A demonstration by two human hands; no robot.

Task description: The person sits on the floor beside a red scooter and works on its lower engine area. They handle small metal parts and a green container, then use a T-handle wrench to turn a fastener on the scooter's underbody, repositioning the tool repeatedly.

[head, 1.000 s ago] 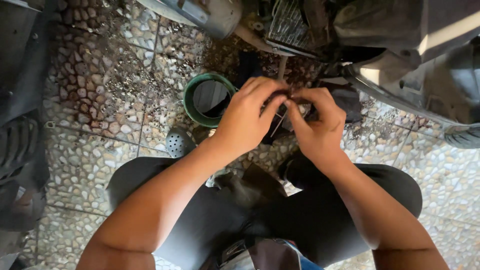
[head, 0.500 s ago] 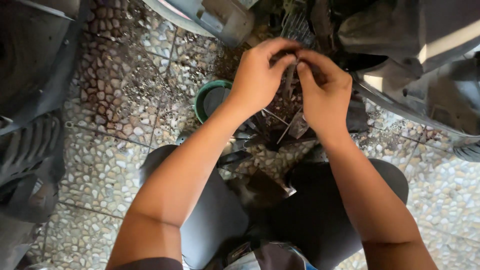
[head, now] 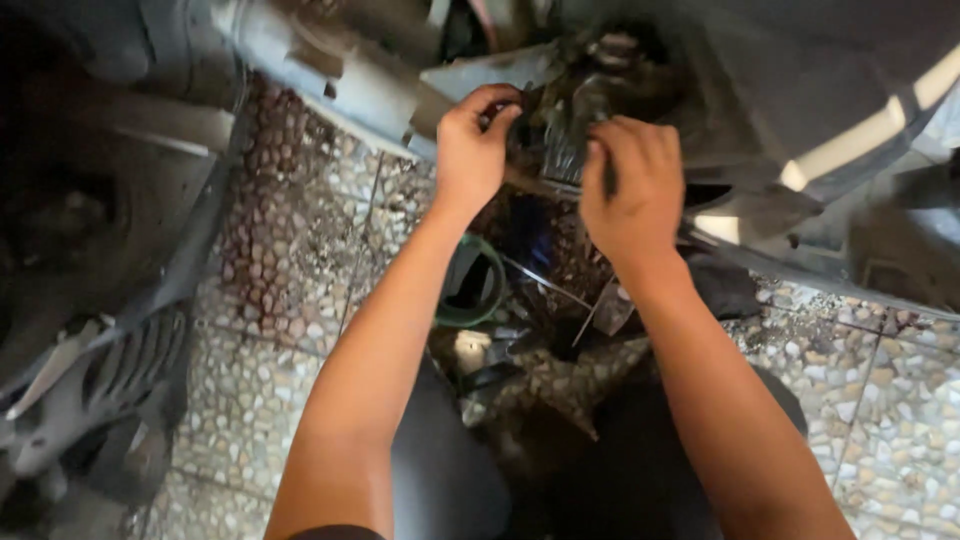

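My left hand [head: 472,150] and my right hand [head: 632,185] reach up into the greasy underside of a motor scooter's engine [head: 575,95]. The left hand's fingers are curled around a small dark part by the grey metal casing [head: 340,75]. My right hand is closed on a thin dark tool or part [head: 607,175] pressed against the finned engine block. What exactly each hand holds is hidden by the fingers and blur.
A green-rimmed round container [head: 475,285] stands on the pebble-tile floor [head: 270,260] under my left forearm. A scooter wheel and grey engine cover [head: 90,380] lie at the left. Grey body panels [head: 850,120] hang at the upper right. My dark-trousered knees are below.
Both hands have risen from above the green container to the engine's underside, and the view has tilted up with them. The hands have moved slightly apart.
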